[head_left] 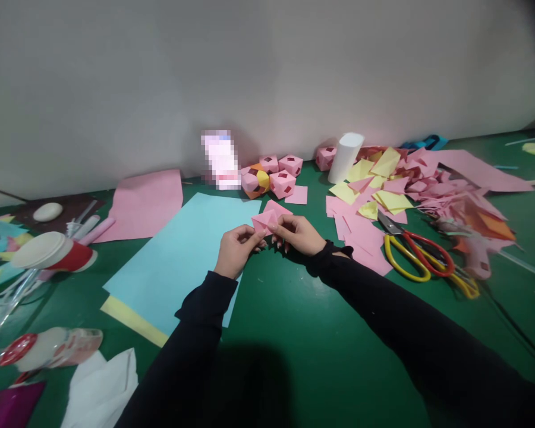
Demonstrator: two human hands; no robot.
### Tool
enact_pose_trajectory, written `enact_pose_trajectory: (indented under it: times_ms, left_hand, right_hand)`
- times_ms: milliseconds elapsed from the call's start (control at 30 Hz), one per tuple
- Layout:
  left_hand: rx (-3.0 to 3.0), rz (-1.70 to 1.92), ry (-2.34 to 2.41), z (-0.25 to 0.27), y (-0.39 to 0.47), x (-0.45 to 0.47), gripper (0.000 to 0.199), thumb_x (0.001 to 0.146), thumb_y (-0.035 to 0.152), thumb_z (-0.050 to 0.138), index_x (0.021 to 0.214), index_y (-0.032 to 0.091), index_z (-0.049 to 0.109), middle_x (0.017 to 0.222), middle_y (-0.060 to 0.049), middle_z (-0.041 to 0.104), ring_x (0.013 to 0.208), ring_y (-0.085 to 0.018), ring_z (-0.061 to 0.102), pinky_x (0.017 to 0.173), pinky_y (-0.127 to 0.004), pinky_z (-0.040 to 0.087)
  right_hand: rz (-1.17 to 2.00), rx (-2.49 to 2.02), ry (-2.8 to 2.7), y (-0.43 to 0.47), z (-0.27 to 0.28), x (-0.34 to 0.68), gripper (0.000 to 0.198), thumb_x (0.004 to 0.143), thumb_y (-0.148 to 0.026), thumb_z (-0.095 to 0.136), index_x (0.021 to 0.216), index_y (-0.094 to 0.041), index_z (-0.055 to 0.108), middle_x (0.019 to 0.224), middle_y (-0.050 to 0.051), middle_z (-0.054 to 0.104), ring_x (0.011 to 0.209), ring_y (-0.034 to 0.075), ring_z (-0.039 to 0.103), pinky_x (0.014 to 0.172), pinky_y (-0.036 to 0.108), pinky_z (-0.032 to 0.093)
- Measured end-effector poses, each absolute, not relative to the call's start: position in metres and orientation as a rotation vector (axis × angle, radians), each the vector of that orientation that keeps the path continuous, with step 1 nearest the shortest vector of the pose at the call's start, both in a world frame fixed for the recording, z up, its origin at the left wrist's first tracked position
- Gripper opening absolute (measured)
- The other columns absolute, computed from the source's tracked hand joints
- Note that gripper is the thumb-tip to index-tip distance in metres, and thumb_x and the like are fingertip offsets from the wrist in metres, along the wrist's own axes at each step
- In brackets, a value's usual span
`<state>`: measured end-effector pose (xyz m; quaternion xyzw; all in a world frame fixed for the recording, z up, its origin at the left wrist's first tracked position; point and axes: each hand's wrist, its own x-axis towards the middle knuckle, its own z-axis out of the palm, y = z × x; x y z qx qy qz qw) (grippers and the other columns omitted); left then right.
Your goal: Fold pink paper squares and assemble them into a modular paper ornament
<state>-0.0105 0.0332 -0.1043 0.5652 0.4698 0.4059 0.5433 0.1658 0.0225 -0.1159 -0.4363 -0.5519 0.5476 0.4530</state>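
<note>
A small folded piece of pink paper (264,220) is pinched between both hands above the green table. My left hand (238,250) grips its left and lower edge with thumb and fingers closed. On the other side, my right hand (301,235) pinches its right edge. Just behind the hands another pink paper (278,208) shows in part. A blue sheet (178,255) lies under and to the left of my left hand, over a yellow sheet (136,320). Past the hands sit several folded pink paper shapes (282,183) and a flat pink square (296,195).
Scissors (414,249), a pink glue gun (470,246) and a heap of pink and yellow papers (392,184) lie at right, near a white cylinder (346,157). A lit phone (222,159) leans on the wall. A cup (56,252), bottle (49,348) and tissue (100,386) are left.
</note>
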Motion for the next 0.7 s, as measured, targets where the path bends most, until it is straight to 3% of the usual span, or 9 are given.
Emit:
enact_pose_trajectory:
  times_ms: [300, 533, 700]
  left_hand:
    - [1.361, 0.944, 1.086, -0.105, 0.0336, -0.0121, 0.03, 0.073, 0.044, 0.075, 0.073, 0.015, 0.068, 0.063, -0.003, 0.068, 0.058, -0.013, 0.062, 0.056, -0.024, 0.048]
    - [1.401, 0.923, 1.105, -0.1037, 0.0323, -0.0122, 0.028, 0.074, 0.041, 0.074, 0.07, 0.015, 0.066, 0.058, -0.001, 0.066, 0.054, -0.011, 0.058, 0.055, -0.023, 0.045]
    - [1.505, 0.839, 1.095, -0.0999, 0.0312, -0.0126, 0.025, 0.076, 0.037, 0.073, 0.067, 0.015, 0.066, 0.06, -0.002, 0.067, 0.056, -0.012, 0.059, 0.057, -0.024, 0.045]
  right_hand:
    - [1.318, -1.118, -1.249, 0.0244, -0.1178, 0.1646, 0.046, 0.078, -0.062, 0.063, 0.069, -0.019, 0.048, 0.058, -0.002, 0.06, 0.042, 0.008, 0.051, 0.036, 0.02, 0.041]
    - [1.353, -1.022, -1.297, 0.0252, -0.1144, 0.166, 0.038, 0.074, -0.053, 0.073, 0.077, -0.018, 0.059, 0.067, 0.0, 0.06, 0.058, 0.012, 0.058, 0.045, 0.024, 0.047]
    - [1.343, -1.01, -1.226, 0.0278, -0.1132, 0.1675, 0.04, 0.074, -0.056, 0.07, 0.078, -0.017, 0.064, 0.065, -0.002, 0.055, 0.056, 0.011, 0.052, 0.048, 0.026, 0.048]
